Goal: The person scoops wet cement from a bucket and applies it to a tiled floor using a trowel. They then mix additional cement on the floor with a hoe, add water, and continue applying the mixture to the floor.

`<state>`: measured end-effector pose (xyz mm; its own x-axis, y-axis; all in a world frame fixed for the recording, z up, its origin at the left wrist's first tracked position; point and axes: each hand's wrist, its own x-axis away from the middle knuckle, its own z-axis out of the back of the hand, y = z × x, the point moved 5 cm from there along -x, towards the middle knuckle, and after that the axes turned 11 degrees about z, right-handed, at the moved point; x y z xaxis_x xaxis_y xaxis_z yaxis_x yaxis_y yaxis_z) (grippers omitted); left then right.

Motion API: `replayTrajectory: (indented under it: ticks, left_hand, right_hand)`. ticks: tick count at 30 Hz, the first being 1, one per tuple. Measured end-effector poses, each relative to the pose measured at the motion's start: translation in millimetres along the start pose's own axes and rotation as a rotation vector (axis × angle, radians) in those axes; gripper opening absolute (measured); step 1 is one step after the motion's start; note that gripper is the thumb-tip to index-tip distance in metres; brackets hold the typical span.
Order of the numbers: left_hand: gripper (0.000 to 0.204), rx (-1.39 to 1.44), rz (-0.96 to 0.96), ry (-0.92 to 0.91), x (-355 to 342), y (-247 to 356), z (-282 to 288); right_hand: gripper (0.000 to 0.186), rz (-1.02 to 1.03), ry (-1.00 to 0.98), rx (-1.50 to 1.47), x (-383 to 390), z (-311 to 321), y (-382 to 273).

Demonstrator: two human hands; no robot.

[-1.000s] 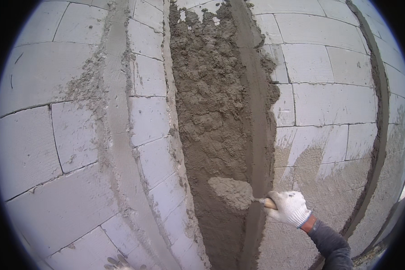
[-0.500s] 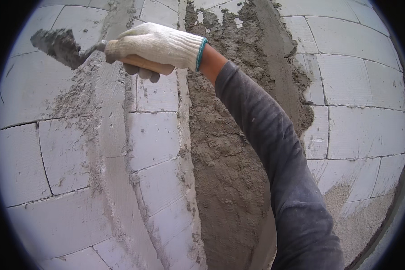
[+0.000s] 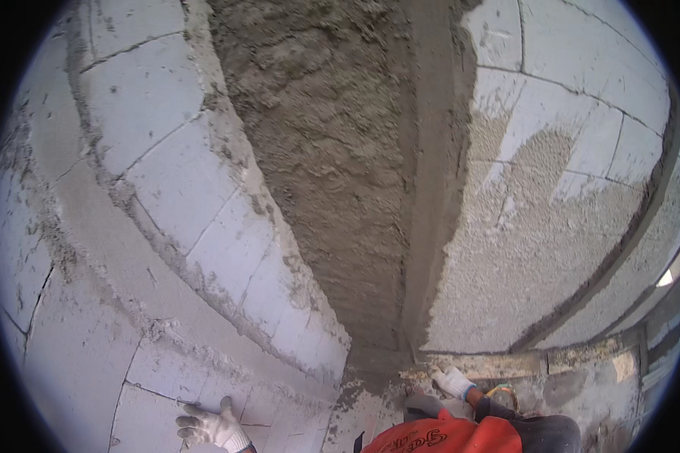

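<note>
At the lower left, my left hand, in a white knit glove, has its fingers spread in front of the pale block wall; whether it touches the blocks I cannot tell. My right hand, gloved with a blue cuff, is low at the foot of the wall, its fingers curled. What it holds, if anything, is too small to make out. Above it runs a smooth grey mortar strip, beside a recessed band of rough wet mortar. No trowel can be made out.
On the right the block wall carries rough grey render low down. A light ledge lies along its foot, above a stained floor. A plastered vertical strip curves down the left side. My red top shows at the bottom.
The view has swung down to the wall's foot. My right hand, which held a mortar-loaded trowel by its wooden handle at upper left, is now low. My left hand has come into view.
</note>
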<state>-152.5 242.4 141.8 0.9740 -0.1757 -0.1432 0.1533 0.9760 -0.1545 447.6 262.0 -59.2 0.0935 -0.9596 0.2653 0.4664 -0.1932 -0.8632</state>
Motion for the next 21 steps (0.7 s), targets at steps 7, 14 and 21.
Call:
replayTrajectory:
  ticks: [7, 14, 21]
  left_hand:
    - [0.137, 0.421, -0.340, 1.026, -33.2, -25.4, -56.9]
    - [0.124, 0.301, -0.516, 0.936, 12.4, -32.3, -69.2]
    - [0.120, -0.520, -0.641, -0.193, 237.3, -144.3, -258.7]
  right_hand:
    - [0.040, -0.642, 0.748, -0.155, 293.1, 43.6, 176.0]
    - [0.052, -1.066, 0.603, 0.245, 464.1, -24.2, 337.8]
    - [0.054, -1.131, 0.418, 0.269, 393.4, 2.0, 448.5]
